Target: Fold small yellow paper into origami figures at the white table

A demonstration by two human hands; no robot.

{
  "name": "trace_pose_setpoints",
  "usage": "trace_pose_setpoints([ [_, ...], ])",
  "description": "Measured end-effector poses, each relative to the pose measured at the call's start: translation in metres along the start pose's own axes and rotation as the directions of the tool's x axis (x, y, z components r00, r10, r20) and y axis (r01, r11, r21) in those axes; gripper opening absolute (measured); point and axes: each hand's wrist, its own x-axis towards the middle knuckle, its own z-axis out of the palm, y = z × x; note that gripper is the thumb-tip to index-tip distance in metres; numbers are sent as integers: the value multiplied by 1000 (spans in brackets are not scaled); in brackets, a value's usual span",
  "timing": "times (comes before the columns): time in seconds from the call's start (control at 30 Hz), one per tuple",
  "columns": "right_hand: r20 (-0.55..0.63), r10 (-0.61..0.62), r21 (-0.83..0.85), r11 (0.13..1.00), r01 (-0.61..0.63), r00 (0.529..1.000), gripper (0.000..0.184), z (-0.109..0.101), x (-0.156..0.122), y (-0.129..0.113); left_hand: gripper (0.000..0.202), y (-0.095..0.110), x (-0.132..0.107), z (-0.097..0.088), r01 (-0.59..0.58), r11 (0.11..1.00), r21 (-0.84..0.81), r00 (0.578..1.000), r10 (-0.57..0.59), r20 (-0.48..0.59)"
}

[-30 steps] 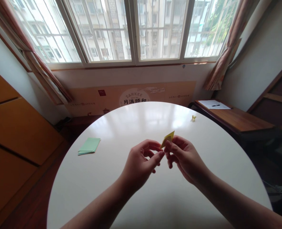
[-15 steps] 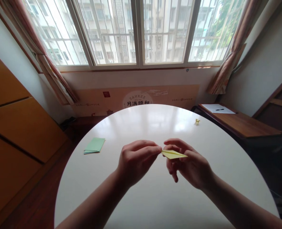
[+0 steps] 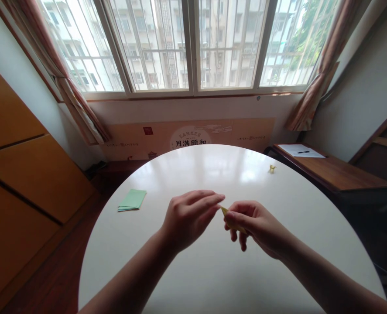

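My right hand (image 3: 254,224) pinches a folded piece of yellow paper (image 3: 224,211) between thumb and fingers, above the table. Most of the paper is hidden behind the thumb and fingers; its narrow tip points up and left. Close to that tip is my left hand (image 3: 191,218), its fingers stretched out and slightly parted. One left fingertip is at the tip or just beside it; whether it touches, I cannot tell. The white round table (image 3: 193,279) lies below both hands.
A stack of green paper sheets (image 3: 132,200) lies at the table's left. Near the far right edge sits a small folded yellow paper figure (image 3: 272,168). Beyond, a wooden side table (image 3: 350,174) holds a white sheet (image 3: 294,150) and a black pen (image 3: 303,152).
My right hand has closed on the yellow paper, covering most of it. My left fingers have loosened from its tip and straightened. The view has shifted slightly.
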Motion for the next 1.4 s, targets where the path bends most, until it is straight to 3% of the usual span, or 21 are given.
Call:
trace_pose_setpoints([
  [0.07, -53, -74, -35, 997, 72, 996, 29, 1, -1, 0, 9, 0, 1, 3, 253, 956, -145, 965, -261, -34],
  [0.13, -92, -142, -75, 988, 136, 986, 28, 3, -3, -1, 8, 1, 3, 6, 456, 833, -313, 885, -463, 56],
  [0.2, -120, -193, -110, 977, 180, 974, 27, 4, -4, -2, 15, 5, 5, 7, 579, 679, -451, 808, -552, 206],
  [0.27, -143, -229, -142, 968, 209, 963, 26, 5, -6, -3, 18, 9, 6, 8, 642, 557, -527, 756, -572, 317],
  [0.33, -163, -258, -172, 958, 230, 952, 23, 6, -8, -4, 18, 15, 7, 9, 662, 501, -558, 737, -571, 363],
  [0.5, -176, -297, -229, 939, 255, 938, 18, 8, -10, -4, 17, 24, 7, 11, 669, 455, -588, 722, -587, 367],
  [0.67, -147, -284, -195, 947, 254, 947, 22, 10, -10, -4, 22, 20, 7, 11, 698, 358, -620, 687, -577, 441],
  [0.97, -72, -246, -131, 963, 235, 967, 23, 8, -11, -3, 24, 14, 6, 10, 721, 205, -662, 661, -489, 569],
  [1.4, -61, -256, -141, 959, 246, 965, 30, 8, -9, -2, 22, 13, 10, 9, 730, 233, -642, 653, -516, 555],
])
